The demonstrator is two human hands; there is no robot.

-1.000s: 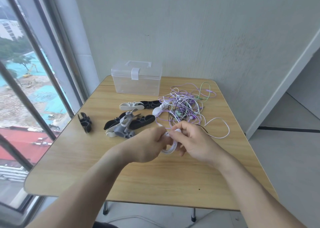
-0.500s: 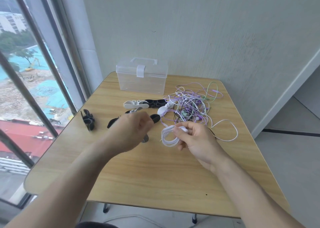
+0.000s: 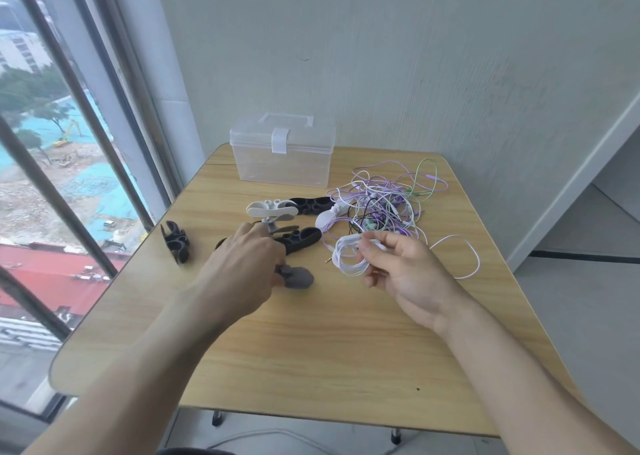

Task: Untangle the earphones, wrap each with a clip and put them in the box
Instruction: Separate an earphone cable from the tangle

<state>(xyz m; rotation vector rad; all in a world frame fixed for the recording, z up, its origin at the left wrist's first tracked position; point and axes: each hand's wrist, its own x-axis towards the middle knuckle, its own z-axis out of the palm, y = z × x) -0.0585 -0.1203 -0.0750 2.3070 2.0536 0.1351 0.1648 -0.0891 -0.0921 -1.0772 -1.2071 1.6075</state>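
We're watching the left hand [image 3: 247, 267] leaving the white coiled earphones [image 3: 348, 255], pinched alone now by the right hand [image 3: 401, 267], and closing on a grey clip [image 3: 298, 276] at nine o'clock of the coil, so wrapping is coming, the box [image 3: 282, 150] waiting shut at twelve o'clock.

Soft daylight from window [image 3: 52, 177] — sharp centre, wide-angle bending at edges.

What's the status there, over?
Right hand pinches the white coil. Left hand grips a grey clip. Box shut. Tangle behind the coil, one strand trailing.
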